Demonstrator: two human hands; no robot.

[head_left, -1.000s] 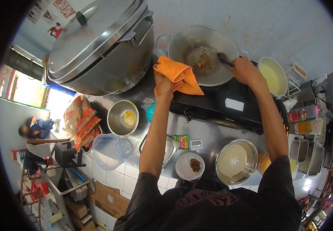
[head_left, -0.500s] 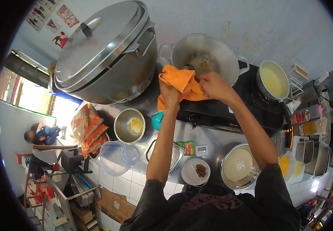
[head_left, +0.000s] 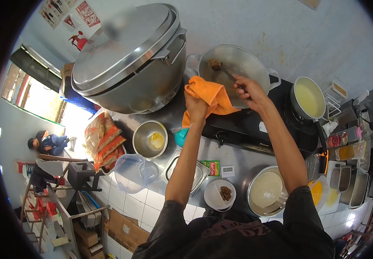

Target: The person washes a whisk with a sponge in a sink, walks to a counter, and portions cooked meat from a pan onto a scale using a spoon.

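A wide metal pan [head_left: 251,64] stands on the black gas stove [head_left: 238,131]. My left hand [head_left: 196,105] is closed on an orange cloth [head_left: 212,96] at the pan's near left rim. Over the pan's right side, my right hand [head_left: 250,93] grips the handle of a dark spoon [head_left: 227,74]. The spoon's bowl is at the pan's upper left, against a small heap of brown paste [head_left: 214,63]. Part of the pan's near rim is hidden behind the cloth.
A huge lidded pot [head_left: 130,73] stands left of the pan. To the right is a saucepan [head_left: 308,98] of pale yellow liquid. Nearer me are a steel bowl [head_left: 150,139], a plate [head_left: 214,195] and a bowl of white liquid [head_left: 267,190]. A person [head_left: 50,143] sits far left.
The spoon has swept from the pan's right side through its near side to the upper left, and the brown paste has moved there with it. My left hand has kept the cloth at the rim.
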